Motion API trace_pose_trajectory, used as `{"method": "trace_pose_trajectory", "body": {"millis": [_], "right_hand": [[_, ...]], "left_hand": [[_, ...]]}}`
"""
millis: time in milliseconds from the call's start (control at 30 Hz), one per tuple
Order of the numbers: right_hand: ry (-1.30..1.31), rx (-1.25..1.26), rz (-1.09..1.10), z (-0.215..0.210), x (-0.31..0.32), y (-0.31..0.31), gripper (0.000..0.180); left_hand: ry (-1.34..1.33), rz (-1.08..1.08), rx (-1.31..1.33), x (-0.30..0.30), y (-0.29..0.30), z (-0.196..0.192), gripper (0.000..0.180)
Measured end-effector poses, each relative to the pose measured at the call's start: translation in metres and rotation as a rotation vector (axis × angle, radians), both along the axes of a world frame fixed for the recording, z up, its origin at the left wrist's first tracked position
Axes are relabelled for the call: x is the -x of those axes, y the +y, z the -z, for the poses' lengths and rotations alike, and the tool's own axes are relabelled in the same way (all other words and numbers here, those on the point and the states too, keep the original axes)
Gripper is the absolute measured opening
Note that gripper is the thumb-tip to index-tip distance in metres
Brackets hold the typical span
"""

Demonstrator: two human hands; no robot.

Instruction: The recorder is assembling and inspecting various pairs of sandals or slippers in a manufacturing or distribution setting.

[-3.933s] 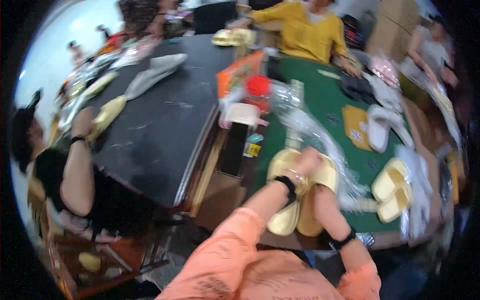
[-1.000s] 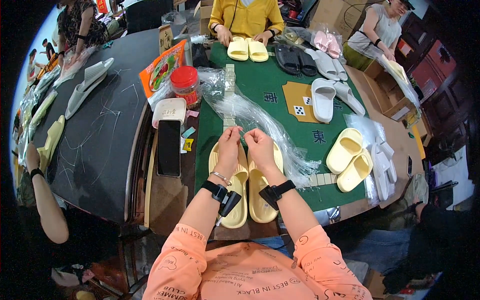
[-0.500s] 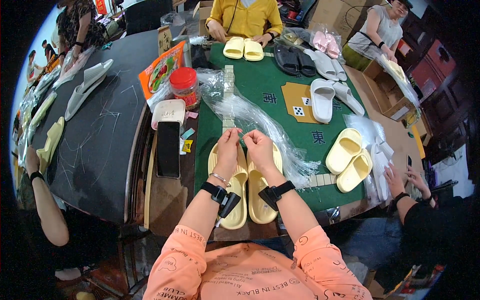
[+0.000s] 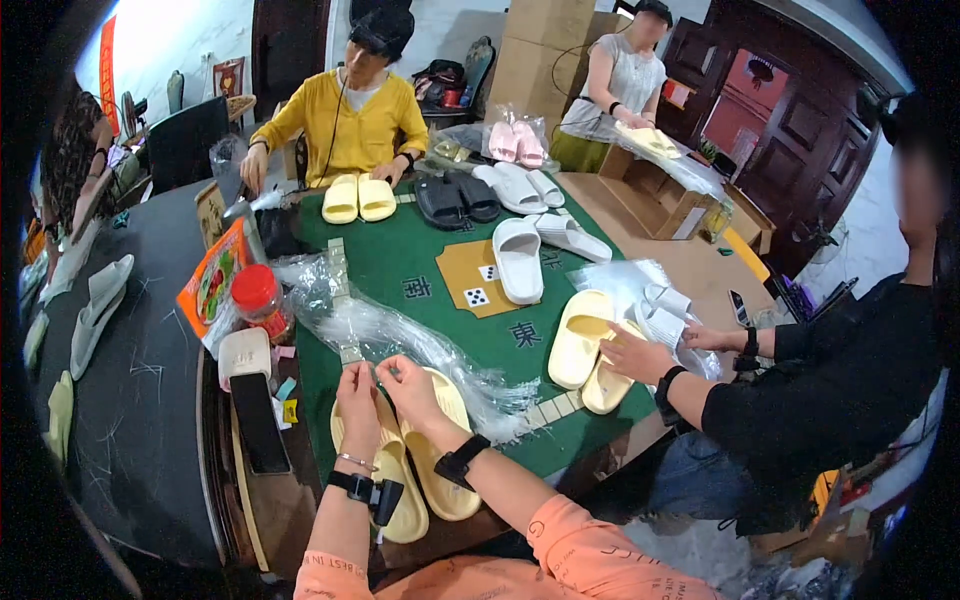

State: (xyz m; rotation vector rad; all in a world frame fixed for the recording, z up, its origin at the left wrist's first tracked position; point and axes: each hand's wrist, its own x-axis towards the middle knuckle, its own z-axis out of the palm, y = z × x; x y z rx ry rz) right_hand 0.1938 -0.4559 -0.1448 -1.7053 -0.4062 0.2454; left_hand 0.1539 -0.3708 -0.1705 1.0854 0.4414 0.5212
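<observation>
A pair of pale yellow slide slippers (image 4: 408, 515) lies side by side at the table's near edge, toes away from me. Over their toe straps, my left hand (image 4: 356, 408) and my right hand (image 4: 410, 392) are close together. Fingertips of both are pinched; whatever is between them is too small to make out. Just beyond my fingers, a bundle of clear thin plastic strands (image 4: 425, 358) spreads across the green mat (image 4: 390, 265). My forearms partly cover the slippers.
On the right, a co-worker's hand (image 4: 640, 355) touches another yellow slipper pair (image 4: 580, 345). White slippers (image 4: 517, 262) and black slippers (image 4: 440, 202) lie farther back. To my left are a phone (image 4: 260, 425), a red-lidded jar (image 4: 262, 300) and an orange packet (image 4: 215, 275).
The view has swung up and to the right, so the table appears farther left. The co-worker's hand on the right has moved onto the yellow slippers. My hands stay pinched together.
</observation>
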Motion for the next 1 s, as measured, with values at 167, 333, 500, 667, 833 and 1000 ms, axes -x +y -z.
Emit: {"method": "trace_pose_trajectory", "body": {"millis": [167, 333, 500, 667, 833, 1000], "right_hand": [[-0.098, -0.076, 0.034, 0.015, -0.008, 0.0, 0.015], [-0.092, -0.046, 0.043, 0.012, -0.008, 0.001, 0.016], [-0.065, -0.051, 0.033, 0.007, -0.005, 0.002, 0.016], [-0.079, -0.058, 0.051, 0.011, -0.006, 0.0, 0.02], [-0.085, -0.066, 0.053, 0.013, -0.005, 0.0, 0.019], [-0.106, 0.053, 0.038, 0.02, -0.001, 0.008, 0.018]], "left_hand": [[-0.054, 0.045, 0.064, -0.006, -0.002, 0.002, 0.013], [-0.021, 0.059, 0.079, -0.008, -0.003, 0.0, 0.014], [-0.03, 0.051, 0.086, -0.008, 0.001, 0.005, 0.015], [-0.051, 0.05, 0.118, -0.006, -0.003, 0.001, 0.014], [-0.039, 0.057, 0.142, -0.002, -0.004, -0.001, 0.012], [0.002, -0.003, 0.06, 0.004, 0.0, 0.005, 0.014]]}}
